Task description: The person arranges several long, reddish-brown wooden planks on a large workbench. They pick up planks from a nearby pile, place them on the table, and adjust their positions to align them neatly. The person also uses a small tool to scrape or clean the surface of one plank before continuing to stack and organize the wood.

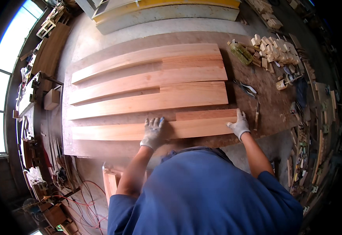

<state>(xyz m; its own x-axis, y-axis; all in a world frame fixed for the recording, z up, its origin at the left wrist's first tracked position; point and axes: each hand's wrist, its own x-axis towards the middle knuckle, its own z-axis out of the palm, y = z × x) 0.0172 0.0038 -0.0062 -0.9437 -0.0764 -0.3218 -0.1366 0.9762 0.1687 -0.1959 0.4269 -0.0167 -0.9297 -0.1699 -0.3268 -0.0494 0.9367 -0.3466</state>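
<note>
Left hand (pixel 153 132), in a grey work glove, lies flat and open on the nearest long pale wooden board (pixel 139 131), fingers spread, gripping nothing. Right hand (pixel 239 124), gloved the same, rests palm-down with fingers open at that board's right end, where a shorter reddish board piece (pixel 206 114) lies touching its far edge. Board sits along the near edge of the brown workbench (pixel 265 102). Three more long pale boards (pixel 151 78) lie beyond it, roughly parallel; four long boards counted. One pair of pliers (pixel 247 89) lies right of the boards. A heap of small wooden blocks (pixel 274 51) sits at the far right; count unclear.
</note>
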